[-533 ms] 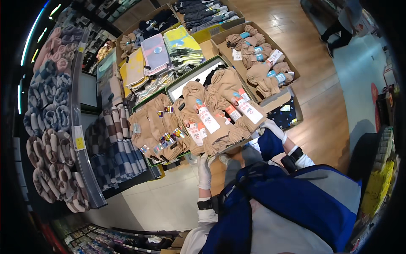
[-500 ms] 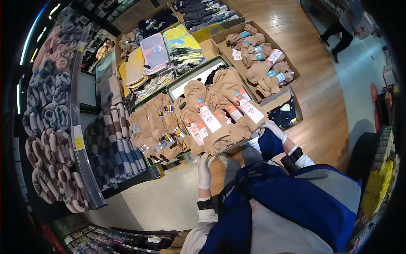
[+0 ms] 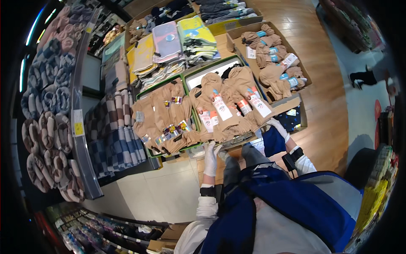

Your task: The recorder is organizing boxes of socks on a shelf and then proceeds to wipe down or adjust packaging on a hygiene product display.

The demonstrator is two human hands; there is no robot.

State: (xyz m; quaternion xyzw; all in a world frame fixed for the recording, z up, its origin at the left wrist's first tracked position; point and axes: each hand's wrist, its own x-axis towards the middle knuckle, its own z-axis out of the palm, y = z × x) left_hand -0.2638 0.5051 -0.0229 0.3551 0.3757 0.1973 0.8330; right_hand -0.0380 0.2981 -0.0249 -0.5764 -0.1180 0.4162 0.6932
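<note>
Left hand (image 3: 210, 159), right hand (image 3: 279, 128) at box (image 3: 237, 140), grips unclear; tan packs (image 3: 221, 106) lie lengthwise near-to-far.

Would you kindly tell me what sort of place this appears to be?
It looks like a shop floor, probably a clothing or textiles section: labelled tan garments fill open boxes, rolled textiles are stacked at left, and a yellow-and-white tag resembles a price label.

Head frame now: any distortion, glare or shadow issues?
All head view: fisheye bends the shelf rail, corners black; light strips bright, upper left; sheen on the wooden floor; dark shadow on grey floor, right; left hand and right hand readable.
</note>
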